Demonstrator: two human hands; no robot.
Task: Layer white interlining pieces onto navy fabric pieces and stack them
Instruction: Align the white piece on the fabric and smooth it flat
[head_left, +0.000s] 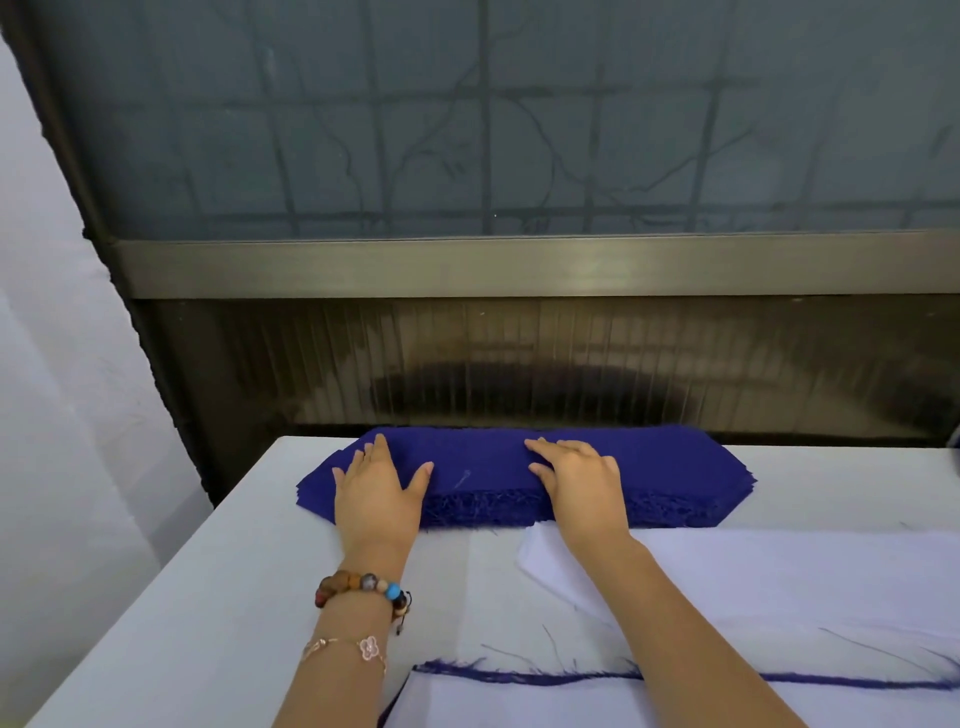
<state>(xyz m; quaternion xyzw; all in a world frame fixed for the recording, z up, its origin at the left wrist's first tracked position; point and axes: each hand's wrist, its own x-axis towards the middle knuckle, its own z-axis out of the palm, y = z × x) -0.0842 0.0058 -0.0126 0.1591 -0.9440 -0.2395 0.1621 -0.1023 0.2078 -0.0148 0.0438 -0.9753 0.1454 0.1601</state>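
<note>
Stack of navy fabric pieces (493, 462) lies along the far edge of the desk (208, 571), about mid-width: long flat shape, both ends cut at an angle, woven cloth in a vivid dark blue, near edge ragged with loose threads. Layers show as thin steps at the left and right ends. Left grip (379, 488), a bare hand, rests flat on the left part of the stack, fingers straight and spread, holding nothing. Right grip (582, 478) lies flat on the middle of the stack, fingers extended toward the left, likewise holding nothing. White interlining pieces (779, 577) lie just in front of the navy stack toward the right edge, smooth, thin, matte, with one cut corner showing; the right forearm crosses over them. At the near edge a further white sheet (571, 701) covers a navy piece, of which only a frayed fringe (519, 675) shows. Stray dark threads are scattered between. Left wrist carries a beaded bracelet (363, 587) and a thin chain with a flower charm (369, 647). Desk surface pale, plain, cloth-like. Behind it a dark ribbed panel (519, 364), a brushed metal rail (519, 265), then frosted glass (467, 119) with a grid shadow. Pale wall (52, 364) at left.
</note>
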